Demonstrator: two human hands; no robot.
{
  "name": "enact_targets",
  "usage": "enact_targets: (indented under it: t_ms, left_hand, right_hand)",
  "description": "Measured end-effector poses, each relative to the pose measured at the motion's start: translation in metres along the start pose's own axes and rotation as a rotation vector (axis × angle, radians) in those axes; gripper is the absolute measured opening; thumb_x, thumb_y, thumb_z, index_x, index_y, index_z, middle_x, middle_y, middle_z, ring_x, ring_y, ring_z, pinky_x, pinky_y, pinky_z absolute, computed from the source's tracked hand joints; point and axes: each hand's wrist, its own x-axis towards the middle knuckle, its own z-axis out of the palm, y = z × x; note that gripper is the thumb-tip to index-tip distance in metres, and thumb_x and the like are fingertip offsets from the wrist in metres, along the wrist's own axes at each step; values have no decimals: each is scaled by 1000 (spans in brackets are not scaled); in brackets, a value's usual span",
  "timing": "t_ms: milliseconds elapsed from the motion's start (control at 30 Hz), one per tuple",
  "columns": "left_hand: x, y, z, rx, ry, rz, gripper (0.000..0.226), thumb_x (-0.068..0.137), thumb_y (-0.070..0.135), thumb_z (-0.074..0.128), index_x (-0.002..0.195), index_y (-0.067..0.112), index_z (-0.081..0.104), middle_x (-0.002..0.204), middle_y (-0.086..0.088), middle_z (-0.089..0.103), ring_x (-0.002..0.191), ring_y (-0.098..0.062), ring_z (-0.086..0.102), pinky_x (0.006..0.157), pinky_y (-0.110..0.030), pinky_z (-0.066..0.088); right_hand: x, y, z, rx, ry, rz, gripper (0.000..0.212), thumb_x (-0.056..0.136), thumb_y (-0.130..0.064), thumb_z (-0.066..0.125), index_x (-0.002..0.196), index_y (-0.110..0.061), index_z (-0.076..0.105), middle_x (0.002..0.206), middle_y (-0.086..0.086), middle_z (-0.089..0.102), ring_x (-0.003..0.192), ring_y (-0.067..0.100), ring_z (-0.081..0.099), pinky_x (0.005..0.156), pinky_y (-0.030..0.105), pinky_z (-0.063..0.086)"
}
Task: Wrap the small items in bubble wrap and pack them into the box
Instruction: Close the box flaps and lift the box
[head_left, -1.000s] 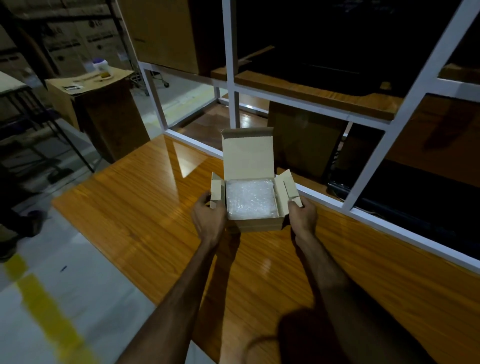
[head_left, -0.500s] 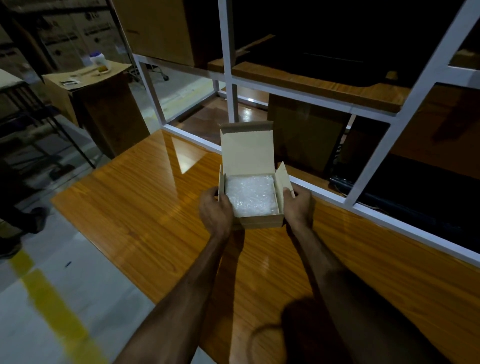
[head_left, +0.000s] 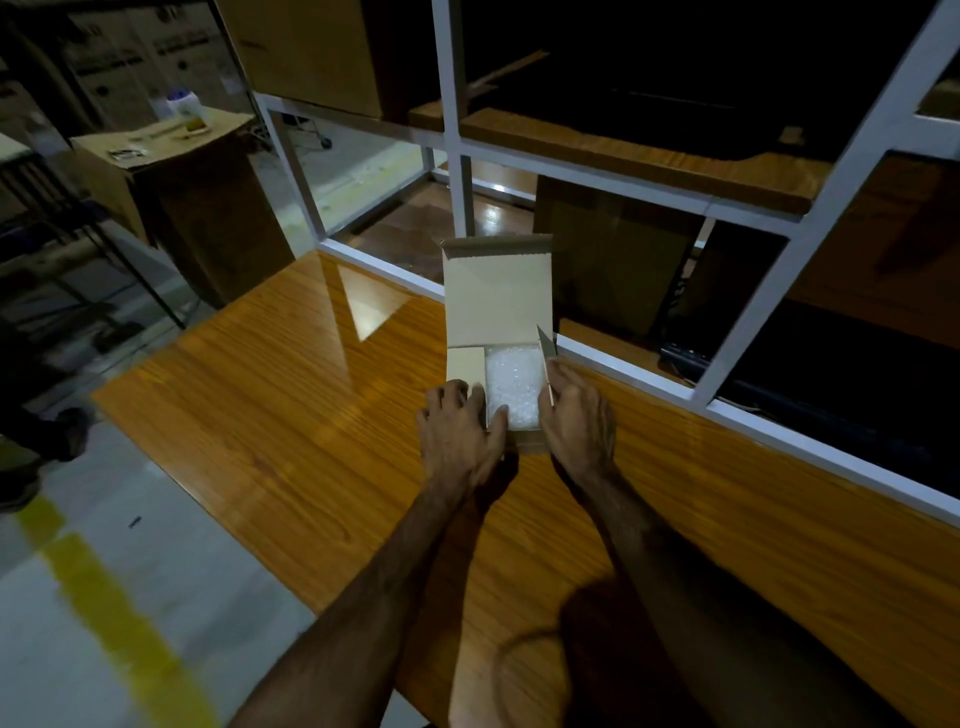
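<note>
A small cardboard box (head_left: 497, 291) stands on the wooden table (head_left: 270, 415) with its lid raised upright. A bubble-wrapped bundle (head_left: 511, 382) fills the inside. My left hand (head_left: 460, 434) presses the left side flap (head_left: 466, 364) down flat over the bundle, thumb on the wrap. My right hand (head_left: 576, 421) grips the right side flap (head_left: 545, 358), which still stands upright on edge. Whatever lies inside the wrap is hidden.
A white metal shelf frame (head_left: 748, 291) runs along the table's far edge, with cardboard boxes behind it. A tall carton (head_left: 197, 208) with a small jar on top stands at the left. The floor with a yellow line (head_left: 119, 629) lies beyond the table's left edge.
Both hands moved from the box's outer sides onto its side flaps. The left flap went from splayed outward to folded flat over the bundle; the right flap rose upright.
</note>
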Motion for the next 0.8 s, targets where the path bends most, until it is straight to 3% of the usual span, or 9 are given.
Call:
enact_targets:
  t_ms: [100,267,433,567,667,800]
  left_hand:
    - [2,1,-4,82,-41,15,64,102,66,36,139,19,59,138,-11,54,129,-30,44,101,-48,42]
    - [2,9,-5,120,-43,-41,68,98,71,40,134,18,63,135,-11,58,126,-31,48,93,-47,45]
    - [7,17,-5,92,-63,-108,70,92,76,49,127,18,67,132,-9,59,126,-29,48,93,-47,47]
    - [1,11,-3,61,-38,-73,70,94,73,46,135,19,63,137,-9,59,129,-28,47,98,-49,45]
    - [-3,12,-3,38,-15,-64,73,96,73,40,137,17,61,139,-9,59,131,-28,47,102,-49,44]
    - [-6,28,-2,78,-48,-122,86,96,79,32,146,12,52,147,-14,54,136,-31,47,112,-51,40]
  right_hand:
    - [-1,2,1,14,-36,-9,47,106,-25,59,150,-9,56,151,9,60,129,27,63,98,33,52]
    - [-4,11,10,101,-245,-34,62,108,-50,50,157,-12,47,166,4,42,154,23,35,123,45,35]
    - [-2,22,15,27,-316,-108,51,114,-39,37,159,-17,44,171,-1,33,160,21,23,126,57,29]
    - [5,25,13,-14,-367,-118,51,112,-41,43,157,-20,48,171,-7,32,161,20,19,127,61,21]
    - [11,29,11,-38,-404,-141,50,110,-42,47,156,-22,50,170,-9,32,161,18,19,128,58,23]
    - [19,35,8,-12,-449,-173,46,111,-28,51,156,-22,50,170,-9,34,160,20,20,127,45,24]
